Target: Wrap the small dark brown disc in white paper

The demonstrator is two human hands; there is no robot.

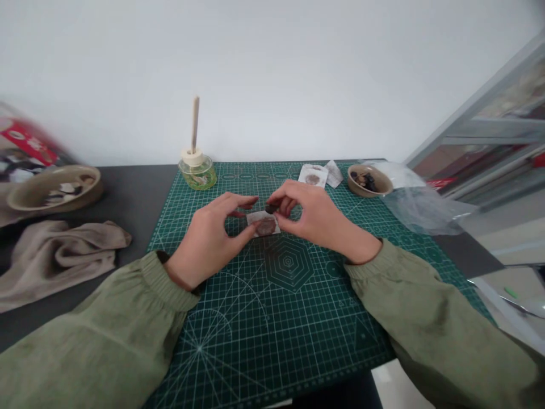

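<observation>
Head view showed me the left hand with its fingers closed on the left edge of a small white sachet, which sat low over the green cutting mat on the surface, between both sets of fingers. The right hand had thumb and forefinger clamped on a tiny dark piece just above the sachet's far edge. Beyond the right fingers I saw a tan bowl and more sachets; beyond the left fingers, a glass jar.

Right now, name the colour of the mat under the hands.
Cutting mat: green with white grid lines; head view.
</observation>
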